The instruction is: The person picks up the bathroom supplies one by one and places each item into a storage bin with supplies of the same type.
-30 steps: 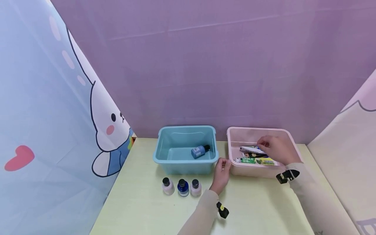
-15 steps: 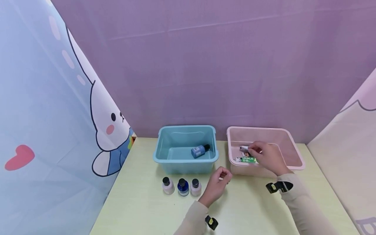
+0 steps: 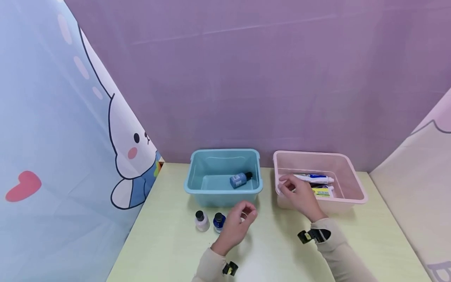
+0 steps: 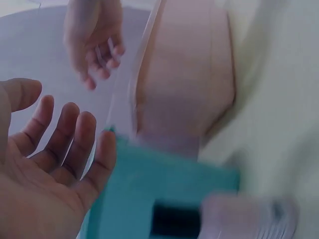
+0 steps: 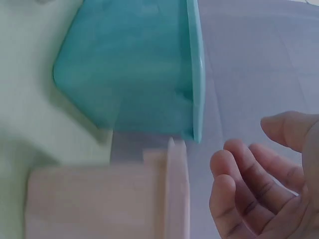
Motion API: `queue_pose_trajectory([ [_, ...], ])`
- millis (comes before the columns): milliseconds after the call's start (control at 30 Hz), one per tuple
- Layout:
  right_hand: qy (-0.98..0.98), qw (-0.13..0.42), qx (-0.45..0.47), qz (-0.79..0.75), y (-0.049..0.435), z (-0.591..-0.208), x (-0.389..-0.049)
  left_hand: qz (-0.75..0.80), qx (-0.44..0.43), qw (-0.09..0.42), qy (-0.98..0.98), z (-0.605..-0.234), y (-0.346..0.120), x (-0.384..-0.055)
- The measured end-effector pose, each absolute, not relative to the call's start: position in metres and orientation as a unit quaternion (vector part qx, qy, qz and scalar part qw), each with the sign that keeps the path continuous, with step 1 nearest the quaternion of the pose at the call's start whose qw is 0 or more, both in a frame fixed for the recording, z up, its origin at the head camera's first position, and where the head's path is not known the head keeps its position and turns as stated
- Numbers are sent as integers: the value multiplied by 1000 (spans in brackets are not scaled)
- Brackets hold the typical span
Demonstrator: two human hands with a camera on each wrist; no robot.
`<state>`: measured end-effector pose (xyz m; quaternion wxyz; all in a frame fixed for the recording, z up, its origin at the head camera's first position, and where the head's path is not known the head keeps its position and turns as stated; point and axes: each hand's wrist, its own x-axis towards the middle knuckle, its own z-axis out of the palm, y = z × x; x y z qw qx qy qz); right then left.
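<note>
My left hand (image 3: 233, 226) hovers over the small bottles, its fingers loosely bent and holding nothing. It hides most of the rightmost bottle in the head view; in the left wrist view a pale pink bottle (image 4: 249, 218) with a black cap lies below the fingers. A second pale pink bottle (image 3: 202, 222) and a dark blue bottle (image 3: 219, 221) stand to the left. Over the left front of the pink bin (image 3: 338, 204) is my right hand (image 3: 300, 197), fingers relaxed with nothing in them. Inside that bin lie a white toothpaste tube (image 3: 314, 179) and a yellow-green toothpaste box (image 3: 322, 192).
A teal bin (image 3: 223, 192) stands left of the pink one, with a blue bottle (image 3: 238, 180) lying in it. Behind both bins rises a purple cloth wall (image 3: 225, 86). A blue rabbit-print cloth (image 3: 70, 156) borders the table on the left.
My left hand has left the pink bin's front corner and moved left and down to the bottles. The right hand has come left out of the bin's middle, uncovering the toothpaste tube.
</note>
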<state>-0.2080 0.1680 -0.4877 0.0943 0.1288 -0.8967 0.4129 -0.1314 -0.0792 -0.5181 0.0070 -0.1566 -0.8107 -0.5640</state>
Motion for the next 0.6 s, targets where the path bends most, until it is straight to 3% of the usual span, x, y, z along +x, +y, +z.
queue_pose_trajectory([
  [200, -886, 49, 106, 450, 145, -491, -204, -485, -121, 95, -861, -514, -114, -135],
  [367, -876, 43, 77, 473, 129, -496, -201, -433, -84, 161, -883, -518, -142, -138],
  [600, -873, 27, 38, 486, 109, -505, -201, -414, -32, 194, -889, -526, -172, -139],
])
